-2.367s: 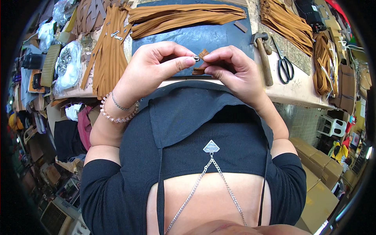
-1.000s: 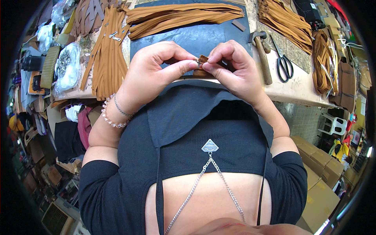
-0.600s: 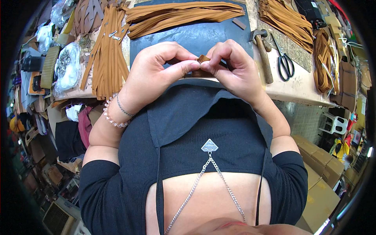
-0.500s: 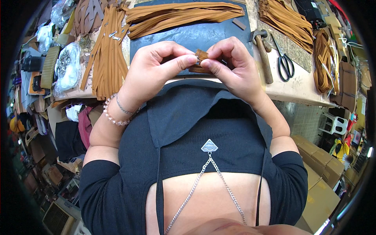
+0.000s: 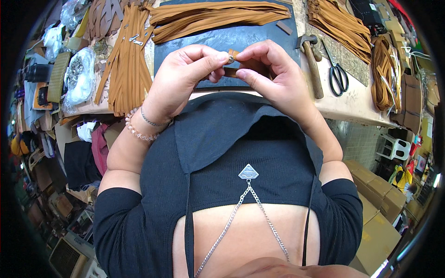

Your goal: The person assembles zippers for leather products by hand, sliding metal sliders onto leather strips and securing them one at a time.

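Note:
Between my hands, above the dark mat (image 5: 208, 46), is a short brown zipper strip (image 5: 230, 72). My left hand (image 5: 187, 72) is closed, thumb and index finger pinching a small metal piece (image 5: 231, 60) that looks like a zipper slider at the strip's end. My right hand (image 5: 278, 69) curls around the other part of the strip, its thumb low against it and its index finger near the metal piece. The fingers hide much of the strip. A long bundle of brown zipper tapes (image 5: 218, 17) lies across the mat beyond my hands.
More brown zipper tapes (image 5: 130, 74) hang over the table edge at left, with silver zipper pulls (image 5: 134, 39) on them. To the right are a hammer (image 5: 311, 69), black-handled scissors (image 5: 338, 78), another tape bundle (image 5: 340, 28) and a looped coil (image 5: 382, 74).
My left hand has turned, and the small metal piece now shows at its fingertips. My right thumb and index finger have spread further apart around the strip.

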`<state>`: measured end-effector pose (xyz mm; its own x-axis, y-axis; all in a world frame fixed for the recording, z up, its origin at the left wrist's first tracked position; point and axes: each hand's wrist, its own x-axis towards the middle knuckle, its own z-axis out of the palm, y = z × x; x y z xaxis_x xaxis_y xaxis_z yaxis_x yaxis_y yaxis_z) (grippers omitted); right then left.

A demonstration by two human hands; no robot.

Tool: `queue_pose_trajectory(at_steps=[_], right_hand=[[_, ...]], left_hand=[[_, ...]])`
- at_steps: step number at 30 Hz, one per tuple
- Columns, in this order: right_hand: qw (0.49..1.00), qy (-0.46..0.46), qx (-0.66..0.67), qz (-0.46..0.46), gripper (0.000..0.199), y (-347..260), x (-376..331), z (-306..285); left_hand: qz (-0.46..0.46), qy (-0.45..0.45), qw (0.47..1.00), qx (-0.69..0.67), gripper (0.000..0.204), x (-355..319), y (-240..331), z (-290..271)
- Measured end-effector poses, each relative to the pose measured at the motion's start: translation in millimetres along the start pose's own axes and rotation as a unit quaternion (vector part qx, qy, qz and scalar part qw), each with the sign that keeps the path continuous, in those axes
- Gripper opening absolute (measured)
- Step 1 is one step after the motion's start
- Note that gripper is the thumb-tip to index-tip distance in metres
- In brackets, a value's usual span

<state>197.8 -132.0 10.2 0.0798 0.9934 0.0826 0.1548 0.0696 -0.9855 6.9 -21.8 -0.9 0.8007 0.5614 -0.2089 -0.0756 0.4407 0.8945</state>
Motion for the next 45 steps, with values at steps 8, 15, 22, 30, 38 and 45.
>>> queue_pose_trajectory(at_steps=[8, 15, 22, 30, 38, 45], right_hand=[[0.995, -0.002, 0.104, -0.009, 0.016, 4, 2, 4], [0.994, 0.004, 0.109, 0.004, 0.013, 5, 1, 2], [0.989, 0.013, 0.15, 0.003, 0.012, 13, 2, 2], [0.99, 0.035, 0.134, -0.02, 0.013, 18, 2, 4], [0.986, 0.049, 0.159, -0.024, 0.015, 25, 3, 4], [0.982, 0.057, 0.178, -0.017, 0.015, 26, 2, 7]], left_hand=[[-0.03, 0.0, 1.0, -0.007, 0.016, 1, 1, 0], [-0.064, 0.003, 0.997, -0.039, 0.02, 1, 6, 8], [-0.082, 0.009, 0.995, -0.063, 0.019, 4, 2, 10], [-0.072, -0.003, 0.995, -0.068, 0.018, 5, 0, 9], [-0.073, -0.004, 0.996, -0.058, 0.018, 8, -2, 11], [-0.005, -0.022, 0.999, -0.036, 0.013, 8, -7, 11]])
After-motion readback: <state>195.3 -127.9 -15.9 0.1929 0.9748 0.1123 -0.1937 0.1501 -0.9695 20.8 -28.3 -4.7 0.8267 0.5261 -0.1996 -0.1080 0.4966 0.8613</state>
